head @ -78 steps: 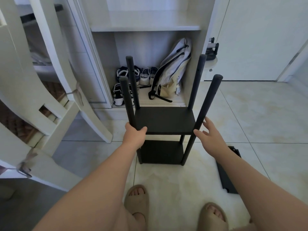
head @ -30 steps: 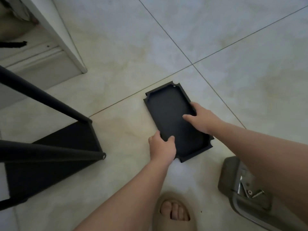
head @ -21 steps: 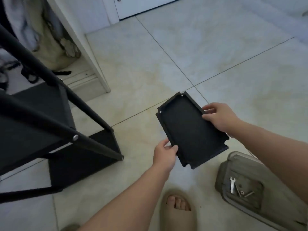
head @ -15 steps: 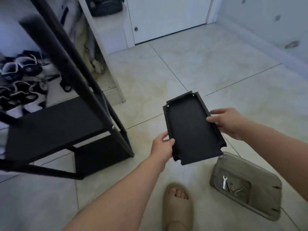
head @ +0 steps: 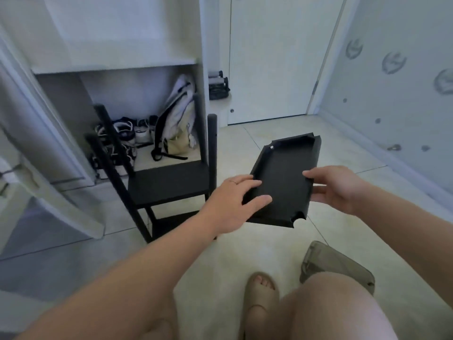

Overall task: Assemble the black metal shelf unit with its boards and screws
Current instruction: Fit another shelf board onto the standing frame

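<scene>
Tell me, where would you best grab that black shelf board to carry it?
By its two long edges, near the middle, one hand from each side, as the left hand and right hand hold it. The shelf board is a shallow tray with a raised lip that fingers can hook over; its notched corners offer less to hold.
</scene>
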`<state>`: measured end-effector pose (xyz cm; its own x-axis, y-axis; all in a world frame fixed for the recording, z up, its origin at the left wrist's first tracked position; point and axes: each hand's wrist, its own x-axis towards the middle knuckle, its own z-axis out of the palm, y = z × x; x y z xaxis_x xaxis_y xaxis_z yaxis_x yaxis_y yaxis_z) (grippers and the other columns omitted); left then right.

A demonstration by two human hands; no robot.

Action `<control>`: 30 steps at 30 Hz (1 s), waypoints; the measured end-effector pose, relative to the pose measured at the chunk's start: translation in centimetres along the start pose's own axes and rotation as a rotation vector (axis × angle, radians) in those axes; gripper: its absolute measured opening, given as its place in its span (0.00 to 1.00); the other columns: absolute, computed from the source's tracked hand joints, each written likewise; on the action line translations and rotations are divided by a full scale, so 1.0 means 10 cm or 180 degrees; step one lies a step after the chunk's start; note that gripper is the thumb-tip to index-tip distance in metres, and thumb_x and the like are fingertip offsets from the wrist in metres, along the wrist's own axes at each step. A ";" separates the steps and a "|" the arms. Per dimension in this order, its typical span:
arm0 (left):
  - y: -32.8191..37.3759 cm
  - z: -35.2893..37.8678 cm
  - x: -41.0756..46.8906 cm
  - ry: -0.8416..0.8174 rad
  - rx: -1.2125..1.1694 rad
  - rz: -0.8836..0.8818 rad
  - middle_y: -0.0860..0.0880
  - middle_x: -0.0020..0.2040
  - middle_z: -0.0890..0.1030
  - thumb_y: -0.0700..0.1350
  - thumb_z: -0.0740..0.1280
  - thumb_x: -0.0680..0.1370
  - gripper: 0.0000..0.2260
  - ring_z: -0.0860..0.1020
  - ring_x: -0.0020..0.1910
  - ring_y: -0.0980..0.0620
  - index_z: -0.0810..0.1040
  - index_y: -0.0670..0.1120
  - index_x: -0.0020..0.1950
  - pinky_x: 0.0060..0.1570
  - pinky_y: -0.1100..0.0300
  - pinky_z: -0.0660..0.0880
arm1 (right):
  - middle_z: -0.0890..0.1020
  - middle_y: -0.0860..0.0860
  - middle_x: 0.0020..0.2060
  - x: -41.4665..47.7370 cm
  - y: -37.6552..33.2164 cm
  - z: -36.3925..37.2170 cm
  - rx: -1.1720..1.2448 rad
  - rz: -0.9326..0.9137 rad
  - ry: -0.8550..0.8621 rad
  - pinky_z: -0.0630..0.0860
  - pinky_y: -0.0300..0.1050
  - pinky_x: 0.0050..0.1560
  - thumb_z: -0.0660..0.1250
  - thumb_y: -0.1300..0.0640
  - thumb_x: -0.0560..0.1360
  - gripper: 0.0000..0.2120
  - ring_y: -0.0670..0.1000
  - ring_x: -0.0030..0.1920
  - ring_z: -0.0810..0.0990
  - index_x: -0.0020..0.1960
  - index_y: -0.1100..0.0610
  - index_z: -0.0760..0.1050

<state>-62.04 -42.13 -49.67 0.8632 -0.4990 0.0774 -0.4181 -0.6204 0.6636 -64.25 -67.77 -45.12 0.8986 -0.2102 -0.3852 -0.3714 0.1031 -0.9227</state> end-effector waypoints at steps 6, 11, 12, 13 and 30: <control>0.20 -0.60 -0.56 0.0524 0.1372 0.0929 0.57 0.70 0.74 0.58 0.70 0.75 0.26 0.74 0.66 0.53 0.73 0.53 0.72 0.66 0.57 0.67 | 0.87 0.57 0.39 -0.45 -0.52 0.65 0.0234 -0.0375 -0.0143 0.83 0.45 0.35 0.67 0.65 0.79 0.06 0.57 0.38 0.87 0.55 0.64 0.79; 0.16 -1.07 -0.82 0.1874 0.1486 0.0904 0.51 0.42 0.82 0.42 0.69 0.77 0.05 0.79 0.40 0.47 0.78 0.47 0.52 0.40 0.54 0.73 | 0.85 0.60 0.46 -0.59 -0.80 1.29 0.0366 -0.0542 -0.0407 0.83 0.45 0.36 0.69 0.59 0.79 0.09 0.56 0.38 0.87 0.56 0.63 0.77; 0.14 -1.17 -0.86 0.2059 0.1401 0.0784 0.54 0.36 0.77 0.43 0.69 0.78 0.04 0.76 0.33 0.51 0.75 0.48 0.47 0.33 0.59 0.68 | 0.83 0.61 0.50 -0.61 -0.85 1.40 0.0368 -0.0578 -0.0461 0.83 0.46 0.37 0.71 0.56 0.79 0.11 0.56 0.40 0.88 0.56 0.63 0.77; 0.13 -1.26 -0.90 0.2164 0.1282 0.0615 0.57 0.32 0.72 0.45 0.69 0.79 0.08 0.71 0.30 0.58 0.70 0.51 0.45 0.30 0.64 0.62 | 0.82 0.61 0.51 -0.64 -0.89 1.50 0.0342 -0.0609 -0.0518 0.84 0.47 0.39 0.72 0.53 0.78 0.13 0.57 0.41 0.88 0.55 0.62 0.78; -0.35 -2.50 -1.24 0.2440 -0.3560 -0.0991 0.47 0.57 0.85 0.43 0.70 0.80 0.10 0.83 0.55 0.46 0.79 0.45 0.61 0.51 0.50 0.82 | 0.76 0.58 0.63 -0.71 -0.94 2.38 0.0116 -0.0241 -0.0830 0.81 0.55 0.54 0.73 0.48 0.77 0.25 0.61 0.59 0.81 0.70 0.55 0.71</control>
<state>-64.18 -18.65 -34.30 0.9682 0.2469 -0.0392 -0.0503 0.3460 0.9369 -61.56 -44.16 -33.34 0.9551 0.0382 -0.2939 -0.2963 0.1326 -0.9458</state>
